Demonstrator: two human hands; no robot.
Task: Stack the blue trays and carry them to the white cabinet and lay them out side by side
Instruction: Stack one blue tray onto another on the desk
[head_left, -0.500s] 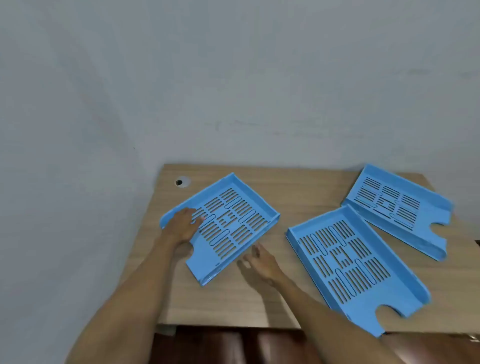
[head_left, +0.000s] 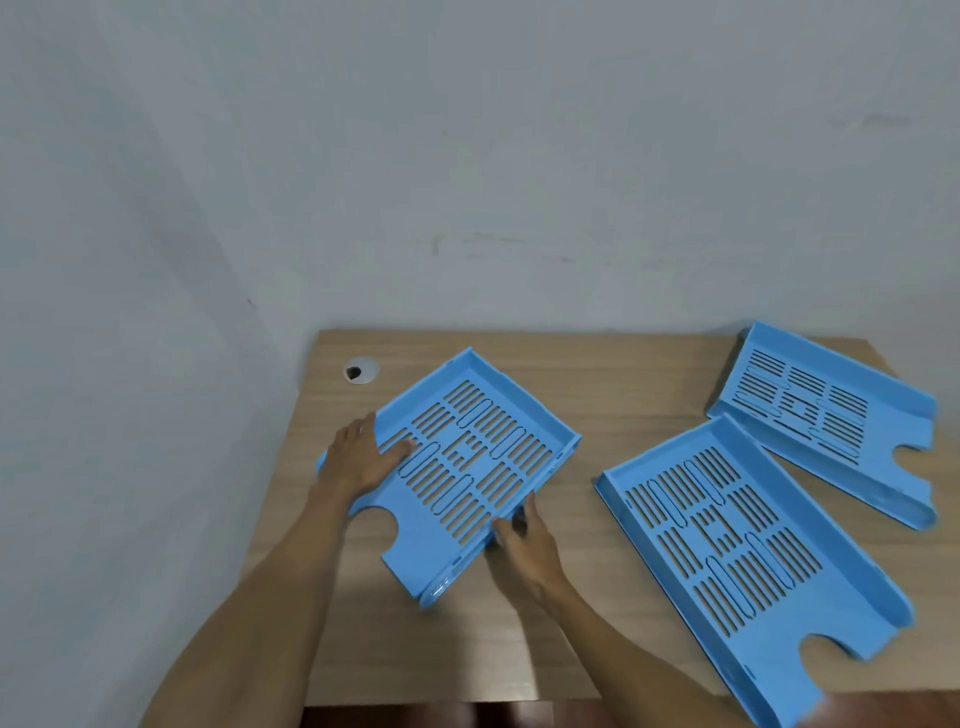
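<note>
Three blue slotted trays lie on a wooden desk (head_left: 597, 374). The left tray (head_left: 509, 415) is between my hands. My left hand (head_left: 363, 457) grips its left rim, fingers reaching over onto the slotted floor. My right hand (head_left: 524, 540) clasps the right side wall near the front, thumb on the rim. The tray's near right corner looks slightly raised. The middle tray (head_left: 727, 545) lies flat to the right, its front overhanging the desk edge. The right tray (head_left: 826, 421) sits at the back right.
A grey wall rises behind and to the left of the desk. A round cable hole (head_left: 360, 370) sits at the desk's back left corner. Dark reddish floor (head_left: 415, 717) shows below the front edge. No white cabinet is in view.
My right hand has moved from the bare desk up to the left tray's right wall and closed on it. The left hand keeps its hold on the left rim.
</note>
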